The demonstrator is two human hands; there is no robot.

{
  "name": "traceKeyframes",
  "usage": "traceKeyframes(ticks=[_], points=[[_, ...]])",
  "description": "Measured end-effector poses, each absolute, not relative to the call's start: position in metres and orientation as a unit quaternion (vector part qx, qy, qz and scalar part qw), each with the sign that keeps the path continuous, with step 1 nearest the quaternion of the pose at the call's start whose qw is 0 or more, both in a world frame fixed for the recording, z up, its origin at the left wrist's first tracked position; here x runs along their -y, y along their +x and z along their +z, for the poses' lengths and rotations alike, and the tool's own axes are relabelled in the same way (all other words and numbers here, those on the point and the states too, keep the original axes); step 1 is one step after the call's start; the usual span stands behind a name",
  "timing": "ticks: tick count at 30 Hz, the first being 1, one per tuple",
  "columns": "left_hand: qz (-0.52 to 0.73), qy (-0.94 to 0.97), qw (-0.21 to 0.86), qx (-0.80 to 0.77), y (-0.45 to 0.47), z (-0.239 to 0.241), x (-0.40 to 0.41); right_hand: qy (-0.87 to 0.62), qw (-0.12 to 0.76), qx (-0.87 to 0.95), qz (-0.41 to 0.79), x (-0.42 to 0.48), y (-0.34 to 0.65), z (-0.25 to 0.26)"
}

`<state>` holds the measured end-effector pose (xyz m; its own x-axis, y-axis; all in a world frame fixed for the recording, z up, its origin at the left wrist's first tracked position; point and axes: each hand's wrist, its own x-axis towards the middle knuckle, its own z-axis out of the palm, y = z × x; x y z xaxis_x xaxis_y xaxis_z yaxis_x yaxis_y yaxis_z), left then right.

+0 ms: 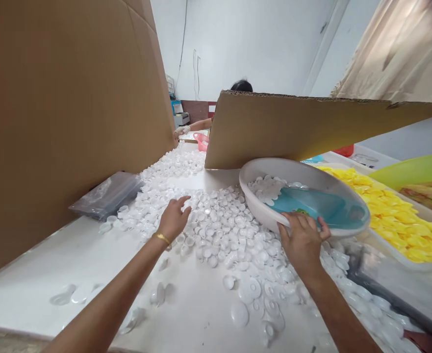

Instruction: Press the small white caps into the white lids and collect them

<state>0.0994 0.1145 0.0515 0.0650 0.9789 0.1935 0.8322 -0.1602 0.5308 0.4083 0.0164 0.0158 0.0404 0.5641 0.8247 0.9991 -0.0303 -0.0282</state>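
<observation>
A heap of small round white plastic cap-like pieces (219,220) spreads over the white table (197,309). My left hand (174,215) is over the heap's near left side, fingers apart and holding nothing. Whether its fingertips touch the pieces, I cannot tell. My right hand (304,238) grips the near rim of a large whitish oval basin (254,201), which tilts toward me. Inside the basin lie more white pieces (267,189) and a blue tray or scoop-like thing (322,206). The fingers inside the rim are partly hidden.
A tall cardboard sheet (72,98) stands on the left, another cardboard panel (274,127) behind the basin. Clear plastic bags (107,196) lie at left. Yellow pieces (403,215) fill a tray at right. Beyond the panel, another person's gloved hand (182,131) is near a pink basket (201,141).
</observation>
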Motion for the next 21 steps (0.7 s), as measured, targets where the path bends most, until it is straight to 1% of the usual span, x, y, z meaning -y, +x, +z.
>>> traceKeyframes(ticks=[4,11,14,17,19,21], points=[[0.289,0.715,0.136,-0.622,0.115,0.062,-0.133,-0.644,0.336,0.611,-0.314,-0.020,0.388,0.018],[0.258,0.716,0.198,-0.617,0.114,0.021,-0.108,-0.652,0.354,0.611,-0.276,-0.032,0.370,0.021],[0.270,0.710,0.205,-0.618,0.110,0.021,-0.106,-0.651,0.363,0.613,-0.262,-0.034,0.366,0.021],[0.339,0.696,0.175,-0.608,0.117,0.051,-0.125,-0.652,0.365,0.614,-0.253,-0.036,0.363,0.021],[0.426,0.681,0.150,-0.577,0.129,0.087,-0.149,-0.656,0.365,0.611,-0.250,-0.035,0.361,0.023],[0.525,0.670,0.146,-0.505,0.146,0.129,-0.178,-0.660,0.368,0.606,-0.249,-0.035,0.359,0.024]])
